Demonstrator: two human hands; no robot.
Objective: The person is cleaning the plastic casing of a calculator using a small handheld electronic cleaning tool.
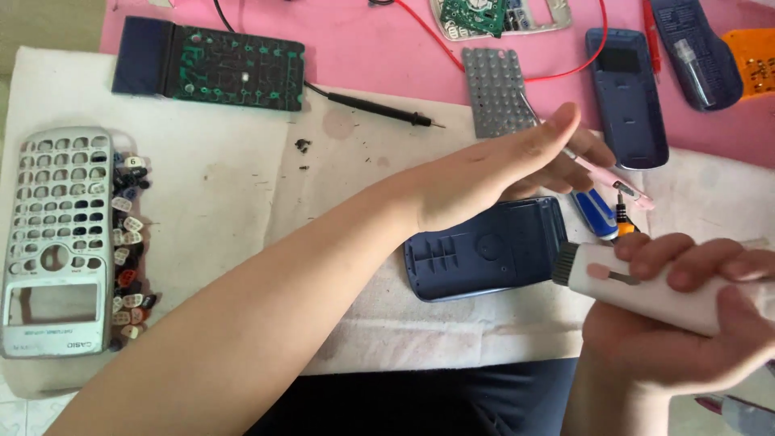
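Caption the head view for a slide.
Left hand reaches over a blue back cover while right hand grips a white brush tool.

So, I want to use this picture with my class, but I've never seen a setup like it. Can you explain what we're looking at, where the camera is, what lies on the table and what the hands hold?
There is no machine here: a person works with two bare hands, and the one camera sits on their head, looking down. The left hand reaches across the table and grips a thin pink tool. The right hand holds a white brush tool with dark bristles at its end. Below the left hand lies a blue back cover on white paper. To the far left lie a silver calculator front and loose key caps. Further back, on a pink mat, are a green circuit board and a black probe.
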